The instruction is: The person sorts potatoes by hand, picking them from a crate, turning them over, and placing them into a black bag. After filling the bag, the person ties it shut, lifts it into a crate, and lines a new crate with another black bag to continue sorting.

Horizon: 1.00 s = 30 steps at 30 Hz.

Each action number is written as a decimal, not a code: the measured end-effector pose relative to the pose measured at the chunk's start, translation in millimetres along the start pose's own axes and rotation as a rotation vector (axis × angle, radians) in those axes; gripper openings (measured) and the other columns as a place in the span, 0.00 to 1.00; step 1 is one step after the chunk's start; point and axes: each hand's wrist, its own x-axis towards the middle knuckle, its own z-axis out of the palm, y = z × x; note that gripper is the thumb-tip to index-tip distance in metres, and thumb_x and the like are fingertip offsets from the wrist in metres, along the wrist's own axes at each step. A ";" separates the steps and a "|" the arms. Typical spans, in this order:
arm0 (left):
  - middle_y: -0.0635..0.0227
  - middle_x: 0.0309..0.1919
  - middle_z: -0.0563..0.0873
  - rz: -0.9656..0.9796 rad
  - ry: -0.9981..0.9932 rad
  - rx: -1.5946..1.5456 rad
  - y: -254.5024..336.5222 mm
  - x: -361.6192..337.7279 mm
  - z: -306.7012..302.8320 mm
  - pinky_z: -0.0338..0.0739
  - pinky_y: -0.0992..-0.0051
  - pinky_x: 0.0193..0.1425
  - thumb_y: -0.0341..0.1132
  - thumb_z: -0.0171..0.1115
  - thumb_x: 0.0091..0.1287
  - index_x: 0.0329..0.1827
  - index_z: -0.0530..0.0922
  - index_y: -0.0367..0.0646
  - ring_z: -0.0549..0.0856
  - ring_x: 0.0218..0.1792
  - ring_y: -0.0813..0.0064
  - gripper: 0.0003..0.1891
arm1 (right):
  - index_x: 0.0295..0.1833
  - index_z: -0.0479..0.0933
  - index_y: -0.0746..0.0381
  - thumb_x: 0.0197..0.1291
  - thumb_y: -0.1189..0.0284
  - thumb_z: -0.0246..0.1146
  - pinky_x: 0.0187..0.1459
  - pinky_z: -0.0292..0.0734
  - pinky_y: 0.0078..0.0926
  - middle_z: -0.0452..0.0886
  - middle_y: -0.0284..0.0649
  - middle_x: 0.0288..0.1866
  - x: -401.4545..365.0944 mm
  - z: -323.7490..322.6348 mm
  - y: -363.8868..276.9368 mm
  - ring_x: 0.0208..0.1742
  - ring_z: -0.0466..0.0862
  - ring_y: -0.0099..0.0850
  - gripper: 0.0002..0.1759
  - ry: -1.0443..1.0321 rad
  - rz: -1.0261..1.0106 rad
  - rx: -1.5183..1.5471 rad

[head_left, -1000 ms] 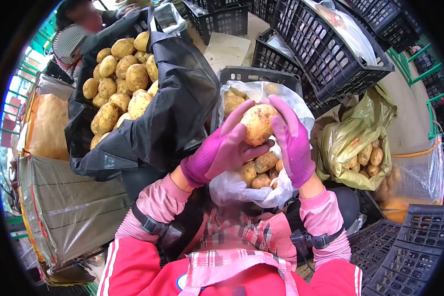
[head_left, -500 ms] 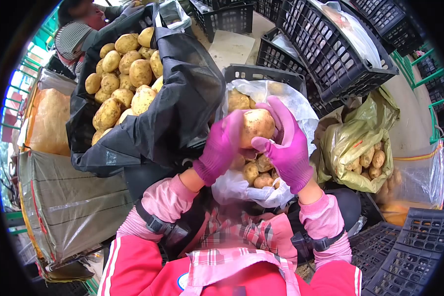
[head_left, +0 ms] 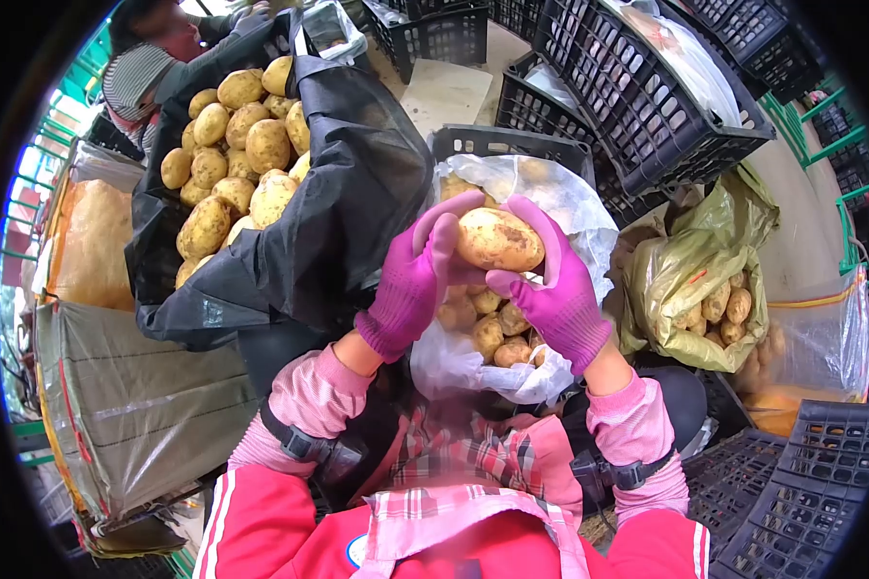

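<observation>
A large yellow potato (head_left: 500, 239) with brown dirt marks is held up between my two hands, lying sideways. My right hand (head_left: 560, 294), in a pink-purple knit glove, grips its right end with thumb in front and fingers behind. Against its left end rests my left hand (head_left: 410, 280), gloved alike, with its fingers bent around that side. Below them stands a black crate lined with a white plastic bag (head_left: 444, 372), holding several potatoes (head_left: 489, 335).
To the left, a black cloth-lined container (head_left: 357, 183) is heaped with potatoes. An olive plastic bag (head_left: 637, 289) of potatoes sits at right. Black crates (head_left: 637, 106) are stacked at the back right. Another person (head_left: 150, 72) works at the upper left.
The potato has turned, with its long side now across and a brown patch showing. My left hand has shifted slightly left and is less blurred.
</observation>
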 end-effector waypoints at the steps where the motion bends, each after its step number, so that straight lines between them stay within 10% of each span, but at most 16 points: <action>1: 0.62 0.60 0.80 0.011 -0.013 0.005 1.9 -1.2 1.2 0.84 0.73 0.57 0.52 0.50 0.80 0.75 0.67 0.42 0.84 0.56 0.74 0.29 | 0.76 0.62 0.67 0.59 0.51 0.74 0.75 0.62 0.35 0.70 0.51 0.74 0.3 -0.6 0.2 0.77 0.68 0.40 0.49 0.007 -0.017 -0.016; 6: 0.61 0.66 0.75 0.178 -0.047 0.201 -11.2 2.3 -0.6 0.83 0.69 0.60 0.40 0.55 0.79 0.76 0.65 0.41 0.79 0.63 0.71 0.26 | 0.73 0.68 0.68 0.63 0.48 0.69 0.72 0.66 0.35 0.75 0.49 0.70 0.1 0.3 -8.0 0.72 0.74 0.39 0.44 0.077 0.041 -0.006; 8: 0.61 0.66 0.74 -0.026 -0.129 -0.101 0.3 -2.6 0.9 0.85 0.69 0.57 0.41 0.59 0.77 0.76 0.65 0.41 0.80 0.60 0.73 0.28 | 0.68 0.75 0.68 0.75 0.57 0.60 0.62 0.77 0.30 0.82 0.45 0.62 0.7 -3.8 -2.4 0.63 0.81 0.33 0.28 0.088 0.038 0.117; 13: 0.63 0.62 0.77 -0.194 -0.102 -0.127 12.6 -9.1 3.3 0.85 0.74 0.53 0.50 0.59 0.76 0.75 0.65 0.42 0.82 0.57 0.75 0.31 | 0.66 0.76 0.66 0.80 0.59 0.50 0.43 0.89 0.27 0.82 0.42 0.61 0.7 -9.8 -17.2 0.54 0.85 0.30 0.24 0.034 0.294 0.221; 18: 0.52 0.64 0.76 0.351 0.006 0.537 3.1 -19.5 16.7 0.81 0.70 0.61 0.34 0.67 0.70 0.75 0.64 0.33 0.81 0.61 0.65 0.33 | 0.72 0.69 0.64 0.72 0.55 0.62 0.45 0.85 0.26 0.82 0.44 0.58 0.0 0.2 12.0 0.56 0.84 0.30 0.32 -0.027 0.029 0.116; 21: 0.52 0.60 0.80 0.400 0.065 0.759 -10.9 -19.5 15.3 0.78 0.70 0.62 0.33 0.69 0.67 0.74 0.65 0.32 0.83 0.58 0.65 0.34 | 0.71 0.70 0.62 0.68 0.61 0.68 0.47 0.86 0.26 0.81 0.40 0.55 -5.7 -3.2 0.4 0.55 0.84 0.29 0.31 -0.171 0.412 0.674; 24: 0.56 0.55 0.83 0.052 0.062 0.551 13.4 -20.2 29.9 0.80 0.75 0.54 0.36 0.60 0.75 0.74 0.65 0.31 0.85 0.50 0.72 0.28 | 0.71 0.71 0.65 0.68 0.65 0.68 0.50 0.87 0.28 0.80 0.41 0.60 -13.2 -11.0 -14.9 0.55 0.84 0.30 0.30 -0.028 0.350 0.760; 27: 0.60 0.55 0.83 0.342 0.074 0.426 -21.3 -10.2 5.7 0.79 0.81 0.44 0.35 0.46 0.83 0.75 0.67 0.37 0.83 0.41 0.82 0.21 | 0.71 0.72 0.64 0.65 0.61 0.71 0.51 0.86 0.27 0.79 0.41 0.63 -24.7 -11.6 -25.7 0.55 0.84 0.30 0.33 0.145 0.264 0.589; 30: 0.60 0.55 0.83 0.191 0.031 0.348 -11.1 -17.4 18.7 0.79 0.81 0.45 0.34 0.47 0.82 0.74 0.68 0.37 0.83 0.42 0.81 0.21 | 0.68 0.73 0.64 0.70 0.52 0.63 0.41 0.81 0.19 0.81 0.41 0.58 -51.3 -90.3 -95.2 0.46 0.85 0.27 0.32 0.538 0.051 0.391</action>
